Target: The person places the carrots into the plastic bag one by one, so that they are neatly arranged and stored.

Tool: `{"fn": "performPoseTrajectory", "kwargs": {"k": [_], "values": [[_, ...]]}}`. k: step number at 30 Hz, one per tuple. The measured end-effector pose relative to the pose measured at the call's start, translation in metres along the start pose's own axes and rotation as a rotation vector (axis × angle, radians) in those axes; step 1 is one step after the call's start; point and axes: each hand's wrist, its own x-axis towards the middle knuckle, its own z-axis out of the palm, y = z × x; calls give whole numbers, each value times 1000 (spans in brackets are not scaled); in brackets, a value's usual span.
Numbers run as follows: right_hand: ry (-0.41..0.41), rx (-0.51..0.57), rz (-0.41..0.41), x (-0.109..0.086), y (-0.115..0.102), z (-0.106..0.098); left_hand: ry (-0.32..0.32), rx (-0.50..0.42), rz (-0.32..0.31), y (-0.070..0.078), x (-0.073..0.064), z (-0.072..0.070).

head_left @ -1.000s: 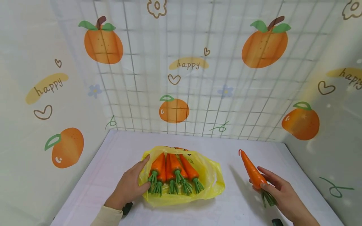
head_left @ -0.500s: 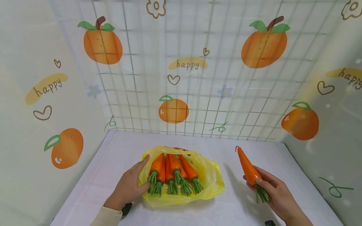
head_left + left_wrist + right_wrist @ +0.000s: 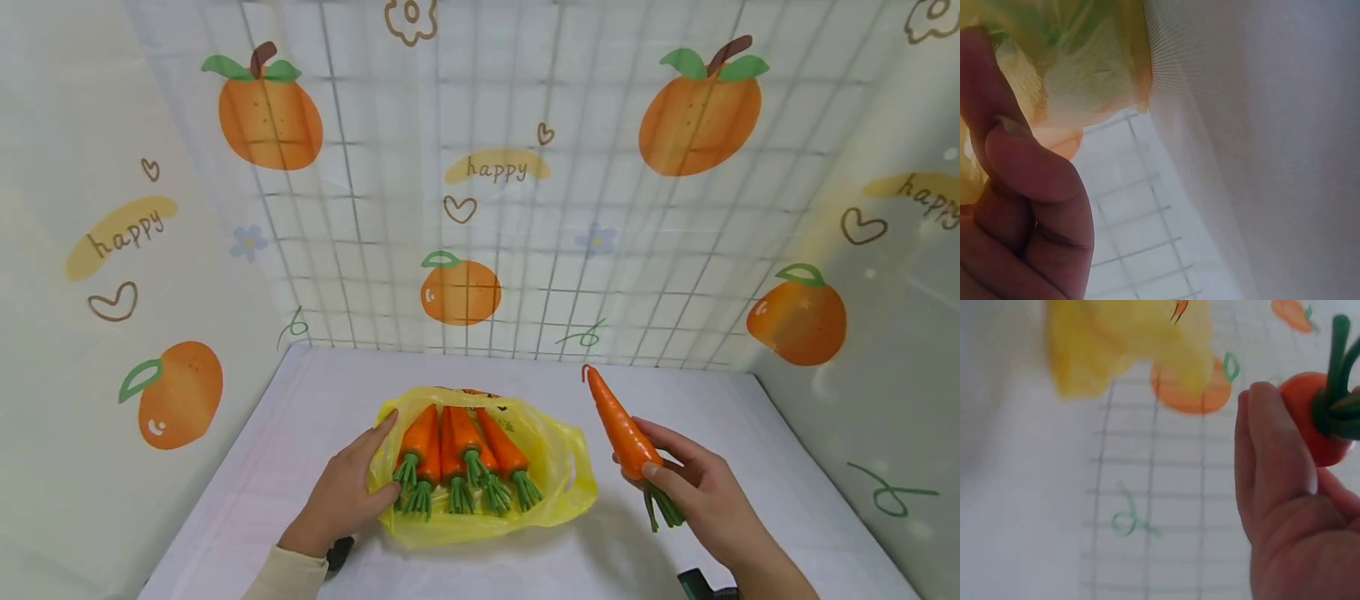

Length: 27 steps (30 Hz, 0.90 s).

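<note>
A yellow plastic bag (image 3: 555, 500) lies on its side with its mouth toward me in the head view. Several orange carrots (image 3: 465, 433) are inside it, green stems facing out. My left hand (image 3: 341, 492) holds the bag's left edge between thumb and fingers; the left wrist view shows curled fingers beside the yellow plastic (image 3: 1091, 69). To the right of the bag, my right hand (image 3: 708, 508) grips a single carrot (image 3: 618, 425) near its stem end. That carrot is raised above the table, its thin tip pointing up and away to the left. Its stem (image 3: 1338, 381) shows up close in the right wrist view.
White cloth covers the table (image 3: 330, 375). A translucent curtain (image 3: 375, 250) printed with oranges hangs at the back and both sides, with a wire grid behind it. Dark wrist-camera parts (image 3: 697, 583) show below the right hand.
My right hand has carried the carrot leftward and slightly away from me, nearer to the bag. The left hand and the bag stay where they were.
</note>
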Motion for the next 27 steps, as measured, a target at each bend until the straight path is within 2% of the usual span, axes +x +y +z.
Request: {"fn": "performPoseTrajectory", "kwargs": {"k": [3,8,14,19,23,27], "values": [[-61,-26,-57,5,-13,12,-6,5,-7,0,1,-1],[-169,-51,-104,18,-31,35,0,2,5,1,1,-2],[-271,-145,-164,31,-35,59,6,5,3,1,1,-2],[-257,-271,-154,39,-29,75,5,1,-9,3,2,-3],[-207,-399,-157,44,-25,84,-1,2,-14,3,2,-3],[-167,-474,-154,51,-23,92,3,-3,-17,2,1,-3]]}}
